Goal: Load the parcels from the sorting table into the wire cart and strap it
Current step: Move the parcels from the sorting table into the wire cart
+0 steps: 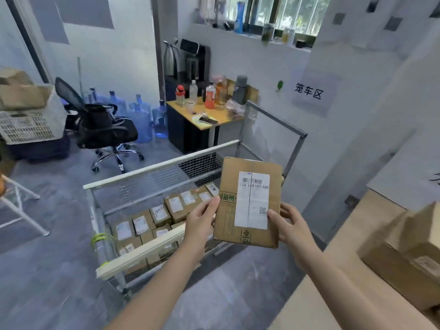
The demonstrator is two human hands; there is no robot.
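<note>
While both hands hold it, the parcel [228,225] is up in the air in front of the right end of the cart [162,166]. The left hand [202,216] grips its left edge, with the thumb on the front face and the other fingers hidden behind the cardboard. The right hand [291,223] grips the right edge in the same way, and its thumb presses on the lower corner of the white label. The parcel is a flat brown box, held nearly upright with the label side toward the camera. The label has a barcode above and a small square code below.

The cart stands left of the middle on the grey floor, and its wire walls are open at the top. Inside lie many small parcels [142,225], packed close in rows with labels up. A yellow-green band [98,238] is tied at the near left post.

At the near right is the table [333,294] with a pale top, and boxes [404,265] lie on it at the right edge. At the far left stands a black chair [104,129], with blue jugs [140,120] behind it. A desk [183,114] with bottles is at the far wall. A paper sign [308,91] hangs on the right wall.
</note>
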